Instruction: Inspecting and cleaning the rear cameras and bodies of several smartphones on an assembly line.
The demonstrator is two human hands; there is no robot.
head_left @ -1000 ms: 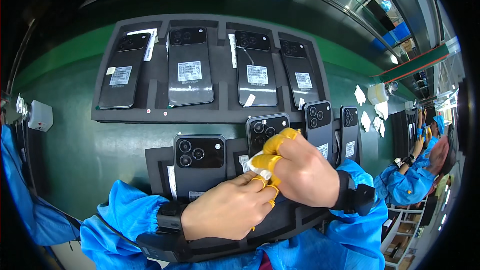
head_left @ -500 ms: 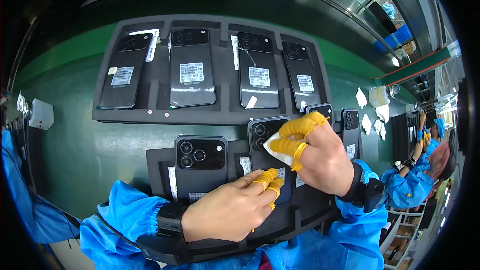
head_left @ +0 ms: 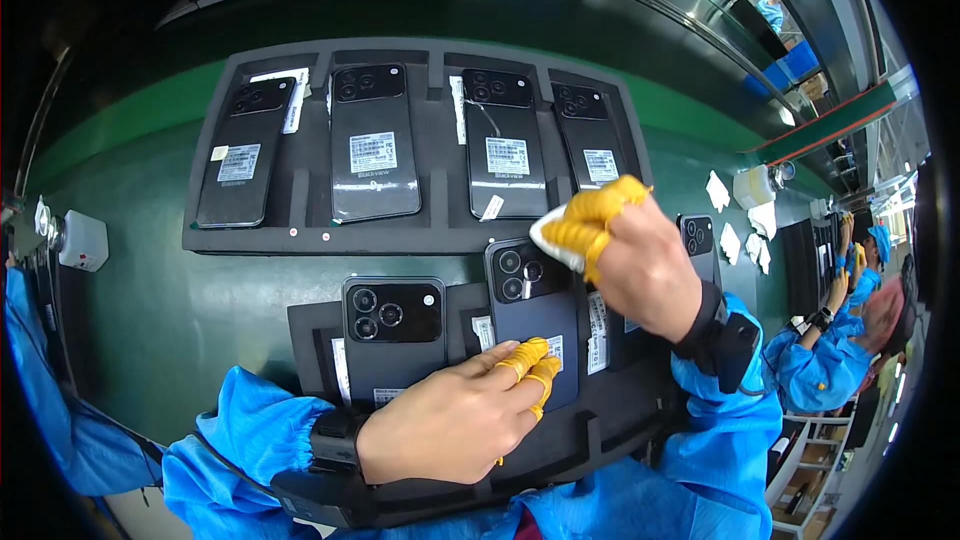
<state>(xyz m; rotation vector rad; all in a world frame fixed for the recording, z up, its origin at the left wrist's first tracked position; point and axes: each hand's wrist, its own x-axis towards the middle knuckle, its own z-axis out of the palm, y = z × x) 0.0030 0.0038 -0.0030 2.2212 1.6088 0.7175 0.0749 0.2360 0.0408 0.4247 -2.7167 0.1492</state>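
My left hand (head_left: 455, 405), with yellow finger cots on some fingers, holds the lower part of a dark smartphone (head_left: 530, 315) in the near tray, its fingertips bent over the label. The phone lies back side up, its camera block at the far end and a pale mark beside the lenses. Just above and right of that block, my right hand (head_left: 635, 250) pinches a folded white wipe (head_left: 556, 238) between yellow-covered fingers. To the left lies another smartphone (head_left: 395, 350), partly behind my left hand. My right forearm covers part of the phones on the right.
Behind stands a dark foam tray (head_left: 320, 241) of several labelled phones in slots. The near foam tray (head_left: 590, 445) lies under my arms. Crumpled white wipes (head_left: 730, 243) and a white pump bottle (head_left: 752, 187) sit at right; another bottle (head_left: 84, 240) at left. A co-worker (head_left: 830, 355) works far right.
My right hand with the wipe has lifted off the phone's camera block, moving up and slightly right, uncovering the lenses. My left hand stays on the phone. The view has shifted slightly.
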